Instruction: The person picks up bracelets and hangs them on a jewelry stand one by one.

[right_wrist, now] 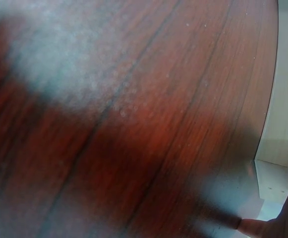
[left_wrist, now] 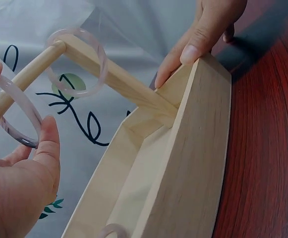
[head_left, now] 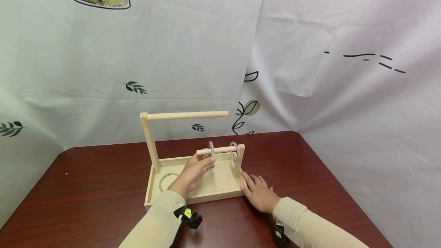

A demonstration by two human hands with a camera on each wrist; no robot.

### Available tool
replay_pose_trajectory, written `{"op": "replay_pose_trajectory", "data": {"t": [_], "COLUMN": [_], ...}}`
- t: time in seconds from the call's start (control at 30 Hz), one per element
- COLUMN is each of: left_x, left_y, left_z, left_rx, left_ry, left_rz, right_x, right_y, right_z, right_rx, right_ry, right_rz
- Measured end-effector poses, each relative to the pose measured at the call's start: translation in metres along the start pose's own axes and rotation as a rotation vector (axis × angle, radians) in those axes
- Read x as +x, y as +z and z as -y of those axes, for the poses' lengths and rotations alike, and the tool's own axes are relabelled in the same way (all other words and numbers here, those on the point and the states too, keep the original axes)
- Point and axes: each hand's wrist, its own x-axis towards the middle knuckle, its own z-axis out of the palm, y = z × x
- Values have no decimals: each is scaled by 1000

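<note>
Ring (left_wrist: 27, 108) of pale, partly see-through material is around the lower bar (head_left: 224, 150), near the bar's free end, a little below the centre of the head view. Your left hand (head_left: 197, 170) is closed on this ring, the fingertips pinching it. Around the same bar you have a second ring (left_wrist: 102, 64), to the right, close to the short post (head_left: 237, 170). A third ring (head_left: 160, 182) lies flat in the wooden tray (head_left: 222, 181), at its left side, partly hidden by your left wrist.

Your right hand (head_left: 260, 194) rests on the right front corner of the tray, its fingers stretched and slightly apart. At the tray's left end, the tall post (head_left: 150, 142) carries the upper bar (head_left: 187, 115). Under the tray you see the dark red table (head_left: 86, 186), and behind it a pale cloth (head_left: 193, 49) with printed leaves.
</note>
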Motion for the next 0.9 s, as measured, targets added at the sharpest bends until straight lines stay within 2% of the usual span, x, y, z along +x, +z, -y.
{"op": "replay_pose_trajectory", "data": {"t": [0.53,0.9], "left_x": [7,8], "left_y": [8,9], "left_z": [8,10], "left_rx": [-15,3], "left_ry": [-12,-7], "left_rz": [-10,13], "right_x": [-1,-1], "right_y": [-4,-3], "right_z": [3,2], "right_rx": [6,7], "right_ry": [-5,10], "right_rz": [10,13]}}
